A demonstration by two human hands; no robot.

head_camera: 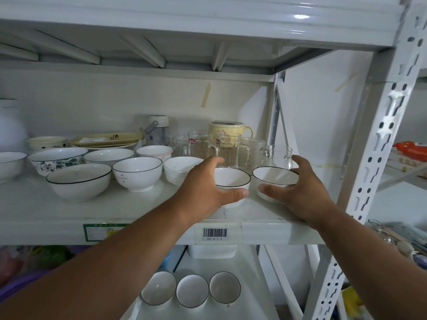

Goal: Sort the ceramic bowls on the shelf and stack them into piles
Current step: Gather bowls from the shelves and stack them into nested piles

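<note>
White ceramic, 2 matching bowls, 1 in each hand at the front of the shelf.

Left hand [205,181] cups the dark-rimmed bowl [232,181], thumb on its near wall; right hand [298,188] clasps its twin [275,177] just beside it, likely pairing them for 1 pile. Other bowls [137,173] sit unstacked to the left on the shelf [92,213], glass mugs [231,148] behind.
</note>
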